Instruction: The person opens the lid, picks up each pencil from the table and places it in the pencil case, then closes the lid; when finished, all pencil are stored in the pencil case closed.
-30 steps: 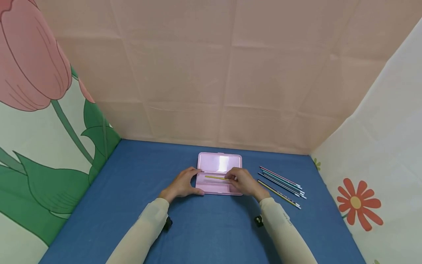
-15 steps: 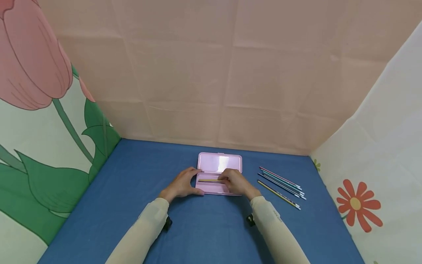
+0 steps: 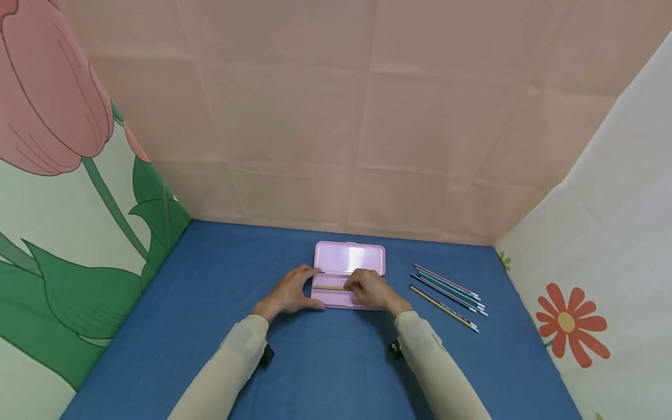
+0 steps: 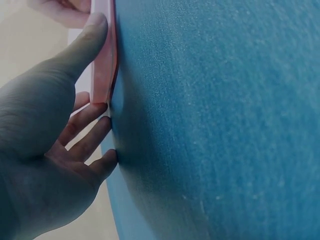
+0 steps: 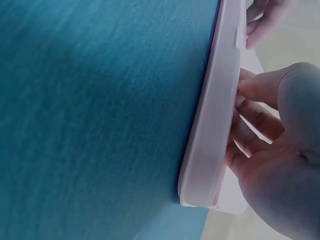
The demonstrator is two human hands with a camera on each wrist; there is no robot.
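A pink pencil case [image 3: 341, 300] lies with its lid [image 3: 336, 256] raised back on the blue cloth. My left hand [image 3: 290, 293] holds the case's left end, thumb at the front wall and index finger near the hinge. In the left wrist view the thumb touches the pink wall and the other fingers reach round the corner. A yellow pencil [image 3: 329, 287] lies lengthwise in the case's rear compartment. My right hand [image 3: 370, 290] pinches its right part, and those fingers hide that end. The right wrist view shows the right fingertips inside the case, behind its front wall [image 5: 212, 115].
Right of the case, several pencils lie slanted on the blue cloth [image 3: 325, 373]: a group of dark and teal pencils [image 3: 448, 289], and a yellow pencil [image 3: 441, 306] beside a dark patterned one. A beige backdrop [image 3: 336, 146] rises behind, with printed side panels left and right.
My right hand has moved left and slightly down with the yellow pencil, which went from tilted above the compartment to level within it. My left hand has stayed put.
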